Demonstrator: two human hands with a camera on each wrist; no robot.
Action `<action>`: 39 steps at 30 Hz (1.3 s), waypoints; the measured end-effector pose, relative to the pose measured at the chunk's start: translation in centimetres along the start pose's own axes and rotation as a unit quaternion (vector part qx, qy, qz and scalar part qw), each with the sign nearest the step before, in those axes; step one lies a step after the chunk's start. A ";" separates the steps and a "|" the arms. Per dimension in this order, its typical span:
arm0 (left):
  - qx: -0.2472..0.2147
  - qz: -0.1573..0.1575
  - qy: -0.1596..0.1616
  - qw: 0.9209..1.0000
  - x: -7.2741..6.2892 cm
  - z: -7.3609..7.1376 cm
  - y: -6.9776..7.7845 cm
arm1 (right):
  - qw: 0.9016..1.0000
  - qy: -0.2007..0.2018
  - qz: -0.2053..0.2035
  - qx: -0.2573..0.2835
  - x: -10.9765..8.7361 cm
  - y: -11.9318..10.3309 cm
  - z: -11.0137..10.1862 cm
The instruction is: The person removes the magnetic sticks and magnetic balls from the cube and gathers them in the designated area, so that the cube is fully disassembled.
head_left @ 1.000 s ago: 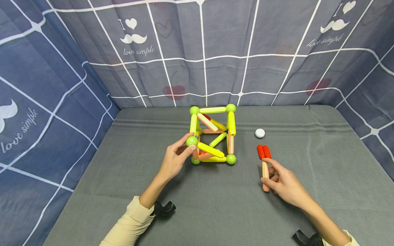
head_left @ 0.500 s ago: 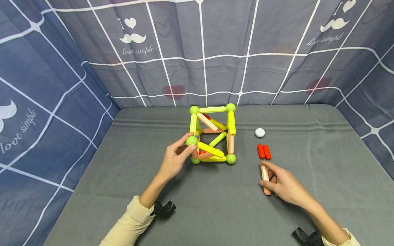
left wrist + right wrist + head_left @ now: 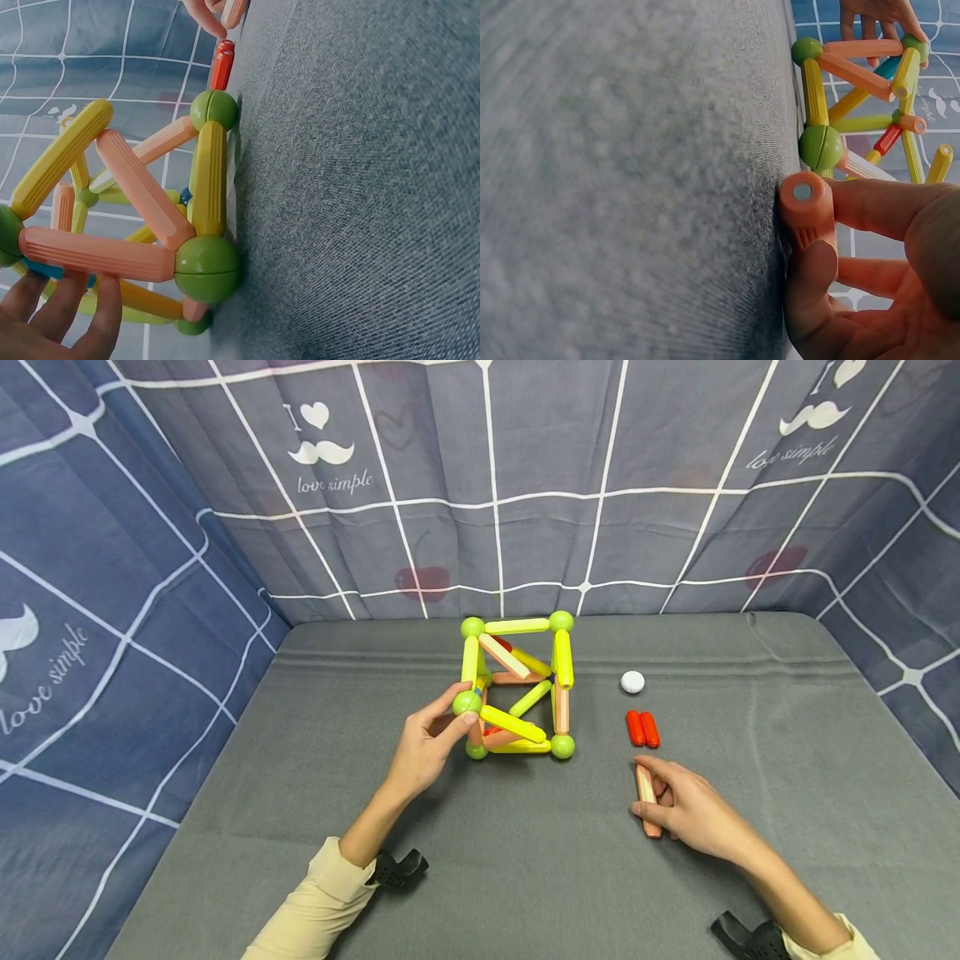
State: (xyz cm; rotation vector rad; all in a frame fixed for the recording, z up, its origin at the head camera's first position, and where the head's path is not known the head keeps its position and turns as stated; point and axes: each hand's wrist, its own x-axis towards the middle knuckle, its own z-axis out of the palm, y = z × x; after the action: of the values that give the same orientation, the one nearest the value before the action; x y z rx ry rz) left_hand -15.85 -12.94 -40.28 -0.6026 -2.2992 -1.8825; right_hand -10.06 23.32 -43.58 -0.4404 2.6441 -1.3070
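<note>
In the head view a cube-like frame (image 3: 517, 627) of magnetic sticks and green balls stands mid-table. My left hand (image 3: 429, 747) pinches the green ball (image 3: 467, 702) at its near left corner. From that ball a yellow stick (image 3: 513, 724) slants to the right, its far end seemingly free. My right hand (image 3: 693, 810) holds a peach magnetic stick (image 3: 648, 802) between thumb and fingers, low over the cloth or touching it. The right wrist view shows a round metal disc on the end of this stick (image 3: 804, 206). My fingers partly cover the stick.
Two short red sticks (image 3: 642, 728) lie side by side just beyond the right hand, with a white ball (image 3: 632, 682) behind them. Grey cloth (image 3: 315, 693) covers the table. A checked curtain (image 3: 547, 460) closes off the back and both sides.
My right hand has drawn the peach stick a little towards me, away from the red sticks. The left hand keeps its grip on the ball, and the frame looks the same.
</note>
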 end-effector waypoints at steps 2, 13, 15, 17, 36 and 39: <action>-0.003 0.000 0.000 1.000 0.0 0.0 0.0 | 1.000 0.003 0.002 -0.002 0.0 0.0 0.0; -0.002 -0.004 0.002 1.000 -0.1 0.0 -0.1 | 1.000 0.004 0.019 -0.005 -0.1 -0.1 0.0; -0.002 -0.003 0.003 1.000 -0.1 0.0 -0.1 | 1.000 0.004 0.020 -0.006 -0.2 -0.2 0.1; -0.002 -0.002 0.003 1.000 -0.1 0.0 -0.1 | 1.000 0.004 0.020 -0.005 -0.2 -0.2 0.1; -0.004 0.000 0.004 1.000 0.0 0.0 -0.2 | 0.985 0.153 -0.080 -0.001 3.2 -5.5 -0.8; -0.004 0.000 0.003 1.000 0.0 0.0 -0.2 | 0.981 0.152 -0.087 0.083 5.0 -7.0 -0.7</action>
State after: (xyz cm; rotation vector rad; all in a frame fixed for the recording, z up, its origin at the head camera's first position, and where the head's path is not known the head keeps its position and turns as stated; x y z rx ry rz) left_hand -15.95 -12.95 -40.49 -0.5972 -2.2890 -1.8932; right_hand -13.60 18.18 -37.60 -0.4920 2.7531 -1.7625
